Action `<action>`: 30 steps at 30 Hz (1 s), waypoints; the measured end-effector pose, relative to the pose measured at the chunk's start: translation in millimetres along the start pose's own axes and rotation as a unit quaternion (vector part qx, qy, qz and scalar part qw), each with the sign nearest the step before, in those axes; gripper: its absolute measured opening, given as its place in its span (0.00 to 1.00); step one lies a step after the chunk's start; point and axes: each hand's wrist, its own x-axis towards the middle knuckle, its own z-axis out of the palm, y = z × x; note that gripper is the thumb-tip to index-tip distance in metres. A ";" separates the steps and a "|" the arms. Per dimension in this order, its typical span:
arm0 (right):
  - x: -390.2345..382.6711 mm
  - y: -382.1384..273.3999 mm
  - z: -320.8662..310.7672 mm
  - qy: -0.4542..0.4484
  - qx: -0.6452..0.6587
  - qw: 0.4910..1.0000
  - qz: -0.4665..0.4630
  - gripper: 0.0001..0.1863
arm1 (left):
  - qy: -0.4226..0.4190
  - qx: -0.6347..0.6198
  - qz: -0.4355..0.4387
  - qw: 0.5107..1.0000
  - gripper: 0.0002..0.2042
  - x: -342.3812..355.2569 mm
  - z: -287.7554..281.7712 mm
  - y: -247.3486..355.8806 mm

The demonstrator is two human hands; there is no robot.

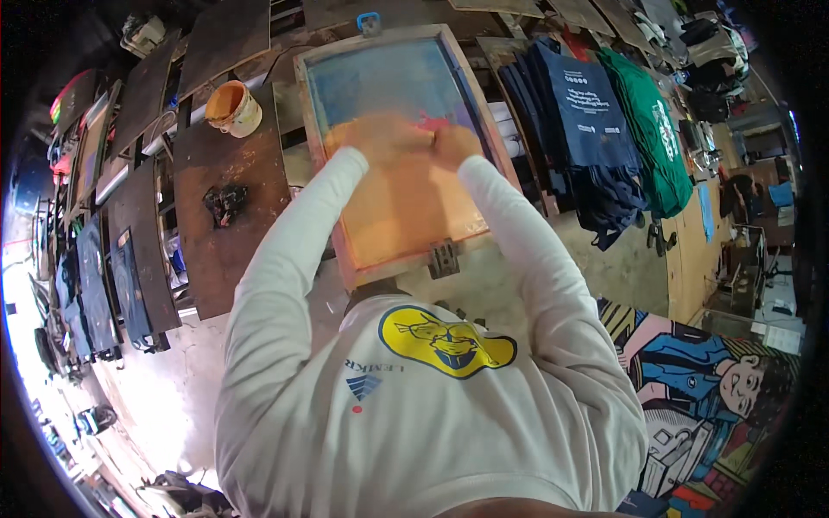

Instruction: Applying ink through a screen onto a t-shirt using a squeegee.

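A wooden-framed printing screen (pixel 380 269) lies in front of me. Its far mesh looks blue, and its near part is orange, with a pink patch of ink (pixel 429 123) near the right side. Over the middle of the mesh is my left hand (pixel 373 134), smeared by motion so its fingers do not show. My right hand (pixel 455 148) is closed beside the screen's right rim. A blurred band stretches between both hands; what it is I cannot make out. A dark metal clamp (pixel 444 259) sits at the screen's near edge, and a blue-handled clip (pixel 370 22) at the far edge.
Left of the screen, a stained board (pixel 229 268) carries an orange-smeared bucket (pixel 235 112) and a crumpled black item (pixel 226 205). Navy printed bags or garments (pixel 587 108) and green ones (pixel 648 129) lie on the right. A painted comic-style panel (pixel 691 380) stands at lower right.
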 end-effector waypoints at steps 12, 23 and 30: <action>-117.4 -15.2 26.9 0.008 0.006 0.998 0.067 0.27 | -0.114 0.087 -0.053 0.988 0.26 -68.3 73.7 17.6; -126.7 25.2 29.3 0.036 0.097 0.991 0.090 0.25 | 0.006 0.051 0.082 0.995 0.26 -10.7 77.9 36.5; -132.8 22.8 52.1 0.079 0.085 0.973 0.198 0.25 | -0.066 0.159 0.251 0.953 0.23 53.4 90.4 45.5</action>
